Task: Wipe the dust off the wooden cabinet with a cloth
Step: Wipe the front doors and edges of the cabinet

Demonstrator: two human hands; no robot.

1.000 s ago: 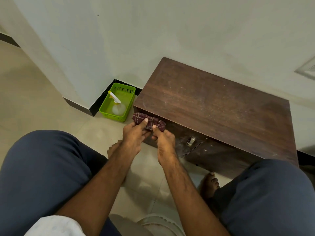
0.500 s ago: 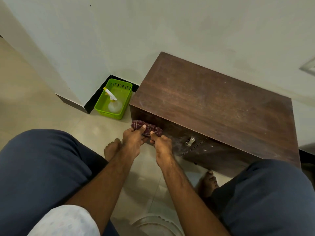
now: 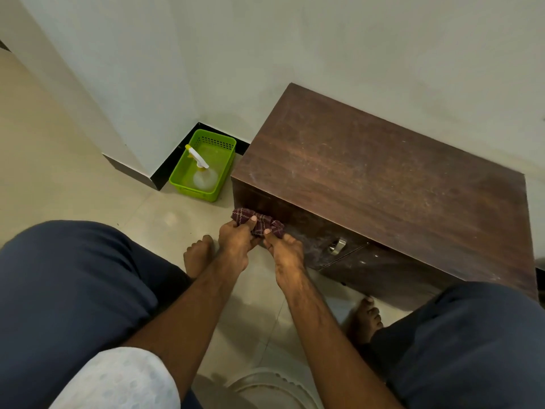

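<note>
1. Pinching a bunched checked cloth [image 3: 259, 224] with left grip [image 3: 236, 243] and right grip [image 3: 284, 250], thumbs on top.
2. Holding it against the wooden cabinet [image 3: 383, 178] front, near the left corner, below the top edge.
3. Likely handles light, soft, floppy; may unfold if held loosely.
4. Better to take as a tight wad and press firmly across the dusty wood.
</note>
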